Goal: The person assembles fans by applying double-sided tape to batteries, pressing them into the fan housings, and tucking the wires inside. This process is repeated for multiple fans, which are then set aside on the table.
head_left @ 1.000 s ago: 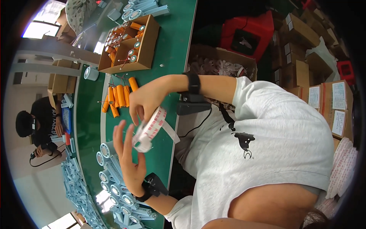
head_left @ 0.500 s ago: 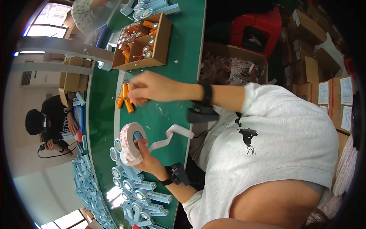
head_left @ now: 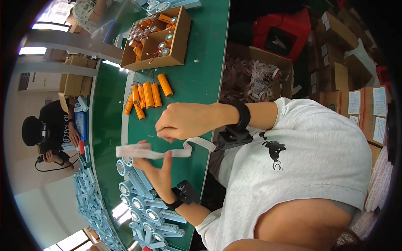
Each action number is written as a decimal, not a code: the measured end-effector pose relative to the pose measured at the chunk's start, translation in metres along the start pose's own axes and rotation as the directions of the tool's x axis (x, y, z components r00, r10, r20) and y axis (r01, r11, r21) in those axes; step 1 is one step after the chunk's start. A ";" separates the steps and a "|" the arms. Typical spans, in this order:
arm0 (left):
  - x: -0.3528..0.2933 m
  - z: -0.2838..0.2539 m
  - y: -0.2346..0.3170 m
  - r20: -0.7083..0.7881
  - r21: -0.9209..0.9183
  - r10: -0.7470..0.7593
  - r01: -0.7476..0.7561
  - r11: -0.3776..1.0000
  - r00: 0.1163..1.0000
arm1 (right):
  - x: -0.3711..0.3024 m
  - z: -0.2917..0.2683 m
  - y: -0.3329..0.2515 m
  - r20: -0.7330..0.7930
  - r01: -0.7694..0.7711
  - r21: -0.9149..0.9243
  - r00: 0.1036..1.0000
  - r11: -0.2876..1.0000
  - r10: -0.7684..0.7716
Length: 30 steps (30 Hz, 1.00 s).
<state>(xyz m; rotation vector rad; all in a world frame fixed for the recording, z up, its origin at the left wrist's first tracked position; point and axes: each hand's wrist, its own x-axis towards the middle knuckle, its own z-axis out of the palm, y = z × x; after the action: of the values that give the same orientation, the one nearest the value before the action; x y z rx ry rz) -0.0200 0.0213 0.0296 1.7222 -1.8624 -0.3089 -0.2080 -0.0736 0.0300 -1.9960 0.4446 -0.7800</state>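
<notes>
My left hand (head_left: 157, 173) grips a roll of white tape with red print (head_left: 138, 151), now turned edge-on and blurred. A loose strip of tape (head_left: 200, 143) curls away from it toward my body. Just above, my right hand (head_left: 184, 121) is closed with its fingers curled under; whether anything is in them is hidden. Beyond it several orange cylindrical battery cells (head_left: 147, 94) with thin wires lie in a cluster. One more orange cell (head_left: 165, 85) lies slightly apart, beside the cluster.
A cardboard box (head_left: 178, 52) of orange cells stands on the green table (head_left: 205, 62). Light-blue fan housings (head_left: 140, 203) crowd the lower part. Past the table edge is a carton of crumpled scraps (head_left: 259, 75). Across the table, a co-worker (head_left: 54, 125) handles a corded tool beside heaped blue parts (head_left: 90, 201).
My right hand has drawn back from the orange cells toward the tape, leaving a cell apart from the cluster. My left hand has tipped the roll from face-on to edge-on.
</notes>
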 end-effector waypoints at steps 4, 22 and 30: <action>-0.006 0.016 -0.005 -0.072 0.114 0.051 -0.042 0.993 0.996 | 0.003 0.013 -0.014 -0.125 -0.025 0.162 0.991 0.986 0.045; -0.011 0.022 -0.008 -0.260 0.301 0.038 0.044 0.952 0.965 | 0.020 0.029 -0.002 -0.272 0.110 0.177 0.960 0.978 -0.059; 0.002 0.016 -0.009 -0.503 -0.541 -0.280 -0.045 0.840 0.817 | -0.003 0.015 0.003 0.237 -0.244 0.770 0.967 0.590 0.090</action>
<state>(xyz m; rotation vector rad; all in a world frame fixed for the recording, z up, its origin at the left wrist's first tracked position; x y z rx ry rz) -0.0216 0.0148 0.0121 1.3419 -1.0906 -0.2872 -0.2005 -0.0637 0.0210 -1.1243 0.1206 -0.5293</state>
